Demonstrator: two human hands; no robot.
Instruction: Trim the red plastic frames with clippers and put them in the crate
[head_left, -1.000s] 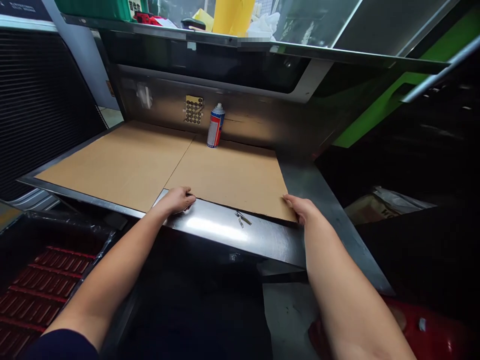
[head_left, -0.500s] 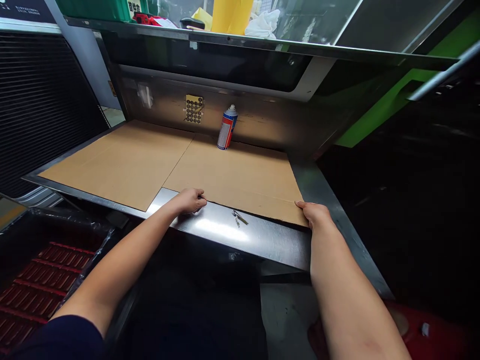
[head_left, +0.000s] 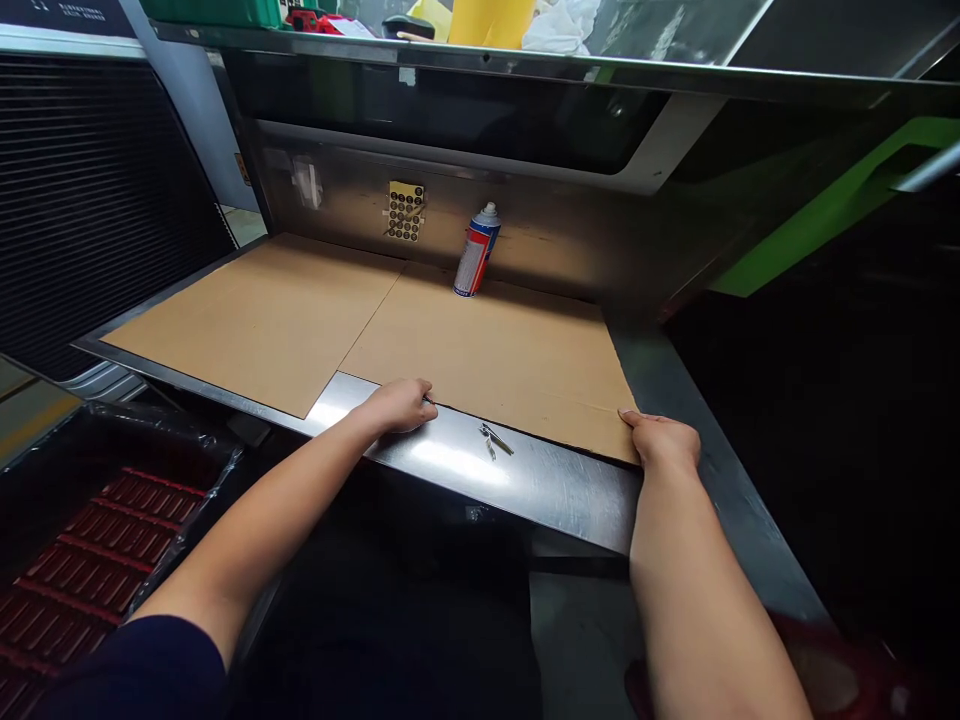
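Observation:
Two brown cardboard sheets lie side by side on the metal table. My right hand (head_left: 664,440) pinches the front right corner of the right cardboard sheet (head_left: 495,345), thumb on top. At that sheet's front edge, my left hand (head_left: 405,405) is closed with fingers curled in; a small dark bit shows at its fingertips, too little to name. Small metal nail clippers (head_left: 496,440) lie unfolded on the bare metal strip between my hands. Toward the back of the right sheet stands a red and blue spray can (head_left: 477,250) with a white nozzle.
The left cardboard sheet (head_left: 240,320) reaches the table's left side. A metal back panel (head_left: 555,240) carries a sheet of round stickers (head_left: 406,212). Overhead runs a shelf edge (head_left: 480,58). Below left is a plastic-lined crate (head_left: 217,450) with dark red parts (head_left: 112,540).
The whole view has shifted slightly, so the table and its things appear farther right. Both hands keep their places at the right sheet's front edge and corner.

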